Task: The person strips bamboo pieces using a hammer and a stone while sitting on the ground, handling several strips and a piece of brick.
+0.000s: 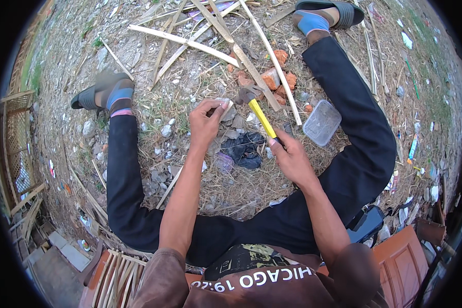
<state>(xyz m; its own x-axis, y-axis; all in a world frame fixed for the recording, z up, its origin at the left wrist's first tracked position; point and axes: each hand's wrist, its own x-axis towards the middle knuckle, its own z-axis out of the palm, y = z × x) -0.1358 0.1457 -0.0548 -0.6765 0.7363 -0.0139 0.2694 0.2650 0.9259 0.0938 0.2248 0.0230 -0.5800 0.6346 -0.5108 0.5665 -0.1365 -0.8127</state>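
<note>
My right hand (292, 158) is wrapped round the lower end of a hammer (262, 118) with a yellow handle. The dark metal hammer head points up and left, close to the fingertips of my left hand (206, 122). Those fingers are pinched together, with a small pale bit at their tips that is too small to name. Grey stone pieces (236, 122) lie on the ground just beside the left fingertips. Below, between my forearms, is a crumpled black plastic bag (243, 150).
Long wooden strips (190, 43) lie crossed ahead of me, near broken orange bricks (271, 78). A clear plastic tub (322, 123) rests by my right leg. My legs spread to both sides over littered, grassy ground. Behind at right is a brown wooden panel (402, 262).
</note>
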